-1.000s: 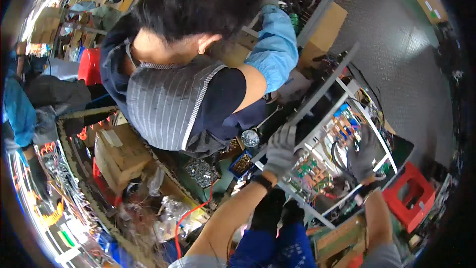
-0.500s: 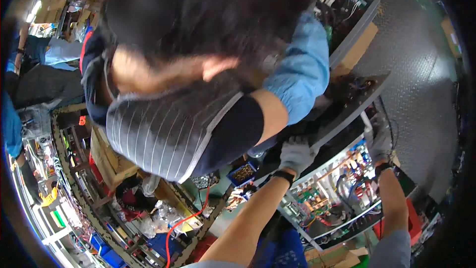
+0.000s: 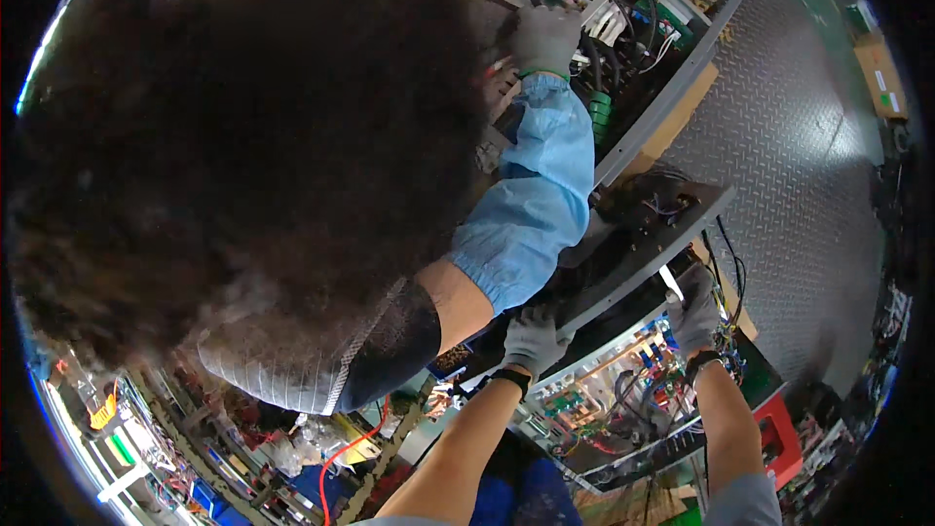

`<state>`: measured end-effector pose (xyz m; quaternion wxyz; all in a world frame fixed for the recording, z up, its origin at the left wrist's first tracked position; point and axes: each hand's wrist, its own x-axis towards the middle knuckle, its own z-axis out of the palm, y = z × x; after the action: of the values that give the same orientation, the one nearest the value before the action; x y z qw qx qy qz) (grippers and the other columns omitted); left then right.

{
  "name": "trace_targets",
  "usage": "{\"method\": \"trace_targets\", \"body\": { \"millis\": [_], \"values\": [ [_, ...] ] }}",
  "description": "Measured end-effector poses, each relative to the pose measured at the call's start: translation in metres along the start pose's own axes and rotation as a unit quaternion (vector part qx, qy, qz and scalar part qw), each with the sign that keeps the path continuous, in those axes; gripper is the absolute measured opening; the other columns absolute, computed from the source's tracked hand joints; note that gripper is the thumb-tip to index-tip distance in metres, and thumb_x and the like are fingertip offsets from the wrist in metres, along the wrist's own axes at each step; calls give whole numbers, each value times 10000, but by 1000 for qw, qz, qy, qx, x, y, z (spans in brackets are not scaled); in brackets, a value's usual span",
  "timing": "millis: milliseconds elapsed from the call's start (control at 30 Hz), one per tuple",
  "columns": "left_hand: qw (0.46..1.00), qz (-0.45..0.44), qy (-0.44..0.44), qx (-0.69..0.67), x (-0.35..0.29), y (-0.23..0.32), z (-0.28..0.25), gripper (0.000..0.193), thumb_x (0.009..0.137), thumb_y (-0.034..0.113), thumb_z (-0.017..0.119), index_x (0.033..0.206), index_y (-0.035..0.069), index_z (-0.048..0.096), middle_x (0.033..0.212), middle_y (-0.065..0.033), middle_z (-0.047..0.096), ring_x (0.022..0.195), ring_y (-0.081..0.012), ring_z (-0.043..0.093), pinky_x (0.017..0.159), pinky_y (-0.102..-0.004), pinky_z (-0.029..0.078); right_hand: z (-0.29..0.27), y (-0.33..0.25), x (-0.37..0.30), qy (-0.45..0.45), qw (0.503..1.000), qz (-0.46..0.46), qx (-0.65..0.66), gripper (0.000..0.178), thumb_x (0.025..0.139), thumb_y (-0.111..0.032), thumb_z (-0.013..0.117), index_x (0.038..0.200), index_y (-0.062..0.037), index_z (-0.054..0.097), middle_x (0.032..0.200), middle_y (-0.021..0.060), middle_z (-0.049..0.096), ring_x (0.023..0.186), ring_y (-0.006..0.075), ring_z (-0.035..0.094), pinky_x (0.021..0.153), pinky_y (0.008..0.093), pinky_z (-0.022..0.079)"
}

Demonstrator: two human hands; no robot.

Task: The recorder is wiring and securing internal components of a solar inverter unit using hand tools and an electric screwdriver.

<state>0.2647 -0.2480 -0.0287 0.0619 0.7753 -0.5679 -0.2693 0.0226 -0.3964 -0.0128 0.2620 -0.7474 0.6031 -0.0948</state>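
A long dark metal panel (image 3: 638, 280) stands tilted along the far side of an open electrical chassis (image 3: 594, 392) full of circuit boards and wires. My left hand (image 3: 534, 339), in a grey glove, has its fingers curled over the panel's edge. Near the panel's right end, my gloved right hand (image 3: 693, 312) is closed at the edge beside a white strip (image 3: 670, 282); its fingertips are partly hidden. Black cables (image 3: 737, 273) hang just right of that hand.
A co-worker leans in from the left, covering much of the view. Their light blue sleeve (image 3: 536, 200) crosses ahead of my hands, and their gloved hand (image 3: 545, 39) is over another open chassis (image 3: 638, 29). A red box (image 3: 777, 438) lies at lower right, beyond it patterned metal flooring (image 3: 794, 166).
The co-worker's head has come further across the left side, and their gloved hand now shows over the far chassis. My view has shifted; both my hands stay at the panel.
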Motion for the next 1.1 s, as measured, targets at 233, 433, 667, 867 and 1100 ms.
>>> {"method": "trace_targets", "body": {
  "millis": [233, 433, 667, 867, 1100],
  "values": [
    [995, -26, -92, 28, -1, -2, 7, 652, 716, 457, 622, 1223, 77, 469, 1092, -134, 543, 1022, -307, 525, 828, -454, 426, 3, 13, 1, -10, 999, -18, 29, 704, 805, -617, 489, 1187, -29, 429, 849, 104, 611, 726, 289, 609, 625, 383, 479],
    [1000, -8, 20, 14, 1, -2, 9, 477, 750, 431, 597, 1090, 97, 576, 989, -137, 594, 882, -314, 581, 739, -441, 469, 10, 22, -3, 1, 999, -24, -43, 673, 811, -567, 510, 1201, -28, 409, 874, 129, 609, 761, 311, 610, 653, 406, 476],
    [997, -57, -26, -55, 2, 6, -8, 464, 757, 414, 560, 1055, 58, 568, 1054, -153, 568, 956, -319, 552, 784, -449, 453, -3, 6, 0, -18, 998, -27, -49, 668, 860, -529, 472, 1280, -22, 358, 1014, 215, 580, 904, 390, 574, 764, 425, 455],
    [992, -57, -88, -75, -3, -1, -5, 524, 761, 413, 559, 1117, 29, 543, 1121, -179, 538, 1029, -312, 526, 823, -443, 450, 3, 8, -4, -40, 998, -1, -57, 672, 851, -521, 479, 1262, -1, 367, 1046, 231, 567, 932, 399, 564, 787, 427, 447],
    [992, -32, -103, -61, -5, 0, 4, 590, 743, 378, 604, 1201, 20, 502, 1179, -186, 516, 1057, -318, 518, 876, -450, 429, 8, 37, -16, -34, 996, 45, -64, 652, 839, -427, 529, 1277, 23, 352, 1076, 239, 567, 992, 386, 557, 847, 423, 435]
  ]
}}
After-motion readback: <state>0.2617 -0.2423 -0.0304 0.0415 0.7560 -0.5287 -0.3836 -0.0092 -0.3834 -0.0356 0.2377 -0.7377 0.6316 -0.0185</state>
